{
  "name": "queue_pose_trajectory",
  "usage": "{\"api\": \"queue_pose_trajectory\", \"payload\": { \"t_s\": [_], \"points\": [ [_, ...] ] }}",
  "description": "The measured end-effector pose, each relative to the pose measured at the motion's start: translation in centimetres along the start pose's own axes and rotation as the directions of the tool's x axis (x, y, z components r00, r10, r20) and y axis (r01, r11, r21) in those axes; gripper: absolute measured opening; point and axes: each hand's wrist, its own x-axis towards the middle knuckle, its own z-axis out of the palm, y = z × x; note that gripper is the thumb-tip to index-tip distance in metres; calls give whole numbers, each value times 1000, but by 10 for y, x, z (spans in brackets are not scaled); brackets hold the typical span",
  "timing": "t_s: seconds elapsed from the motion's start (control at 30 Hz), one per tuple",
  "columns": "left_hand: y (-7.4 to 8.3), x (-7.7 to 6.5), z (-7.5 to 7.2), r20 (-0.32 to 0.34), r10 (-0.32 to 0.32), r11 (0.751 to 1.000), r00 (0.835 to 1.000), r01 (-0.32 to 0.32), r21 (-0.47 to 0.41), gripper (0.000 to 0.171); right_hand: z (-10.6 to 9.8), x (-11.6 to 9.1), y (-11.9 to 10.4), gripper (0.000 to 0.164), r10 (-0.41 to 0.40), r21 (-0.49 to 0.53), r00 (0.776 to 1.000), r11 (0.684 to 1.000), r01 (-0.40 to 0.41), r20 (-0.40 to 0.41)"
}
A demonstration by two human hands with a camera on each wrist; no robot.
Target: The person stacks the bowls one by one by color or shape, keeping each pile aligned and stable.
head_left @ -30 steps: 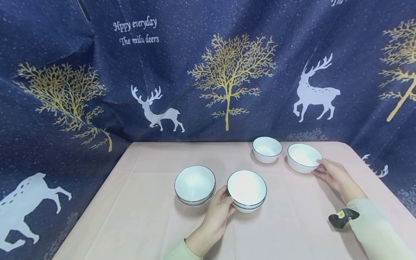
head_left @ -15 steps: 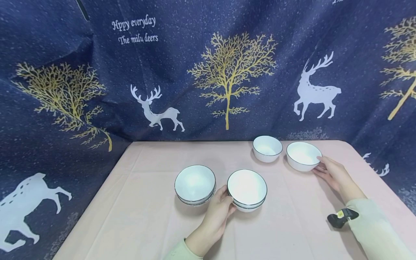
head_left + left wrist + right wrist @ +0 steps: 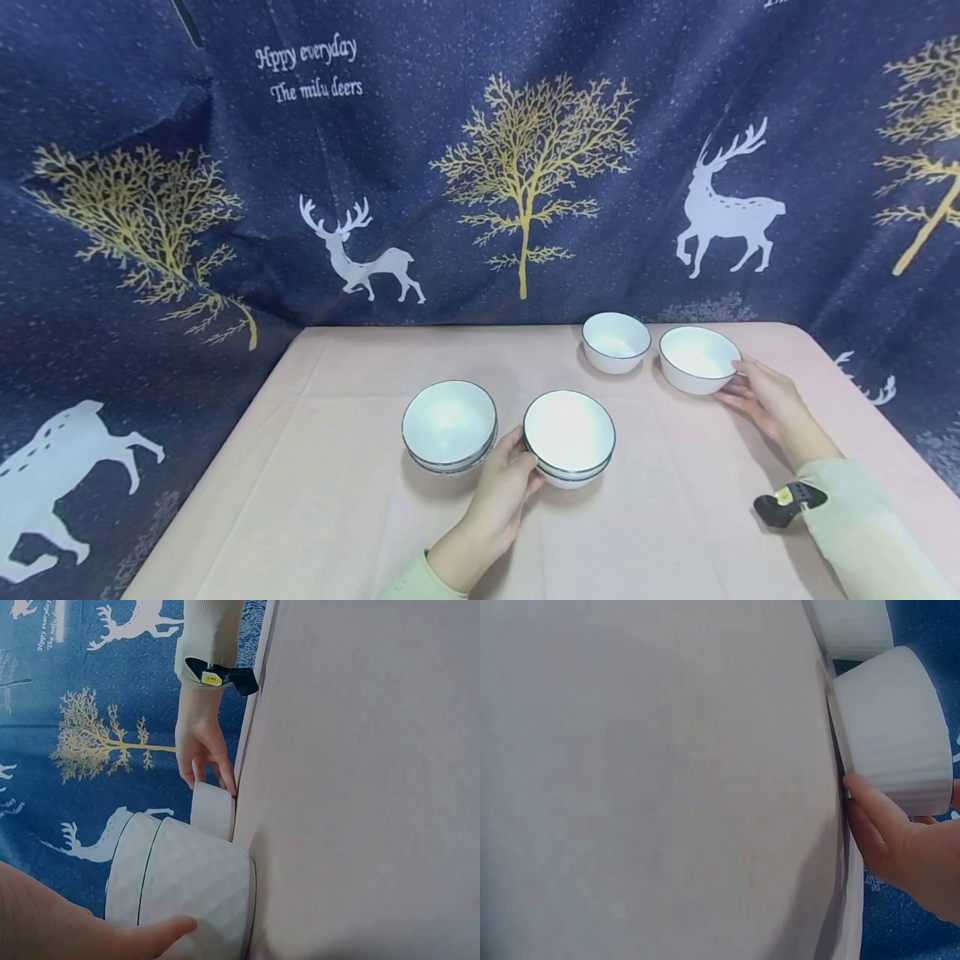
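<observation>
2 hands gripping | your left hand (image 3: 497,490) curls fingers round the middle stack of bowls (image 3: 570,431), near the left stack (image 3: 450,422), on the pink table (image 3: 315,508) | your right hand (image 3: 768,404) pinches the far-right bowl (image 3: 696,360) by its right side, just beside the rear bowl (image 3: 615,343)

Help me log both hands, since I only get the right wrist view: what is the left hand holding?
Observer: The left hand grips a stack of bowls on the table.
Operator: Does anything stand beside that stack?
Observer: Yes, the head view shows a second stack on its left, standing apart from it.
Operator: I see only the outside of the bowl in the right hand. What does its inside look like?
Observer: Plain white, as the head view shows it.
</observation>
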Motion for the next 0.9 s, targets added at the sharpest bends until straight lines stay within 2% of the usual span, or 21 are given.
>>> {"api": "queue_pose_trajectory", "payload": {
  "t_s": [0.13,0.3,0.47,0.7,0.9],
  "points": [
    [-1,0,0,-2,-2,1000,1000,2,0,65,-2,-2,0,81,-24,65,1000,998,23,11],
    [-2,0,0,-1,-14,1000,1000,14,3,66,-2,-5,1,79,-45,15,999,999,45,-4],
    [-2,0,-1,6,-13,1000,1000,13,1,66,-1,-10,1,81,-78,68,997,995,78,-4],
    [-1,0,-1,4,-12,1000,1000,12,-9,66,3,-19,-1,77,-188,84,981,979,184,44],
    [-1,1,-2,4,-2,1000,1000,2,-7,67,8,-23,-5,75,-210,135,973,971,197,93]
  ]
}}
